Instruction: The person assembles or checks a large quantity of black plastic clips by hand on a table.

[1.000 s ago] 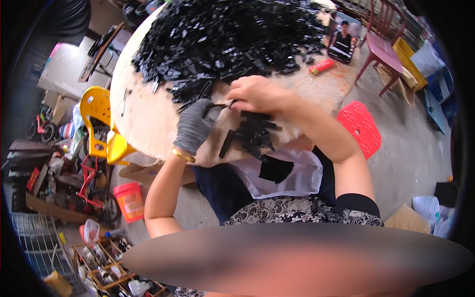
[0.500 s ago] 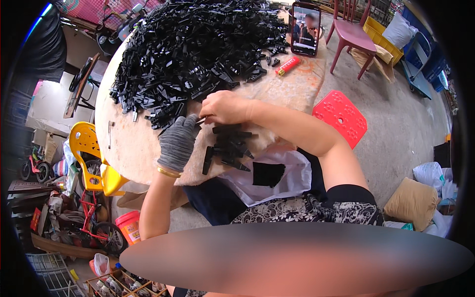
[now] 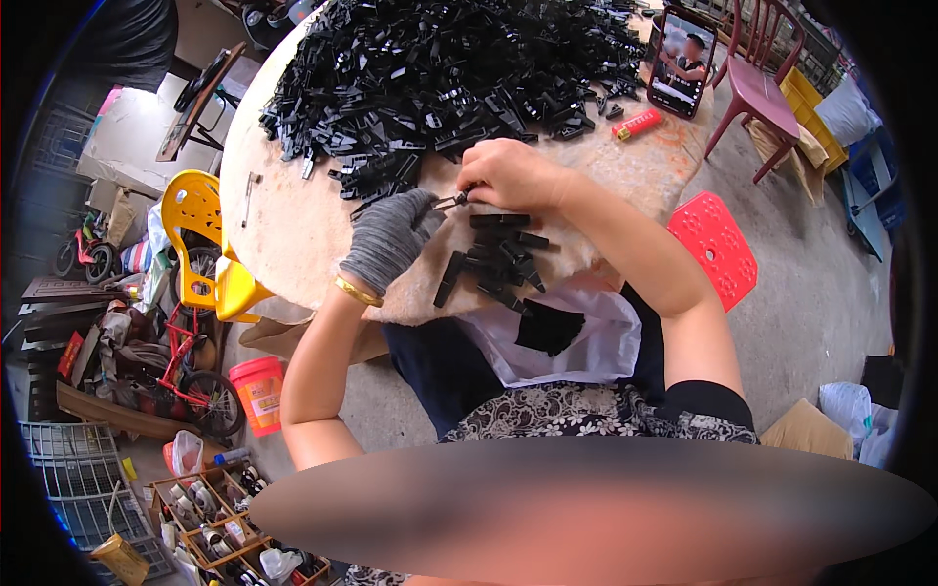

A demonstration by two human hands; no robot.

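Note:
My left hand (image 3: pixel 391 239), in a grey knit glove, is closed on a thin metal two-pronged piece (image 3: pixel 446 203) that pokes out toward the right. Meeting its tip, the bare fingers of my right hand (image 3: pixel 513 176) pinch a small black part (image 3: pixel 465 194), mostly covered by the fingers. Just beyond both hands spreads a big heap of black plastic clips (image 3: pixel 420 88). Nearer to me, below my right hand, several black clips (image 3: pixel 498 259) lie in a loose cluster at the edge of the round table (image 3: pixel 293 244).
At the table's far right a phone (image 3: pixel 681 63) stands upright by a red lighter (image 3: pixel 637 125). A white plastic bag (image 3: pixel 611 337) covers my lap. A yellow chair (image 3: pixel 191 225) stands left, a red stool (image 3: pixel 711 252) right, and a maroon chair (image 3: pixel 767 93) farther back.
The whole view has shifted, so the table and pile sit farther right. My hands have drawn slightly apart, and the metal piece between them shows more plainly.

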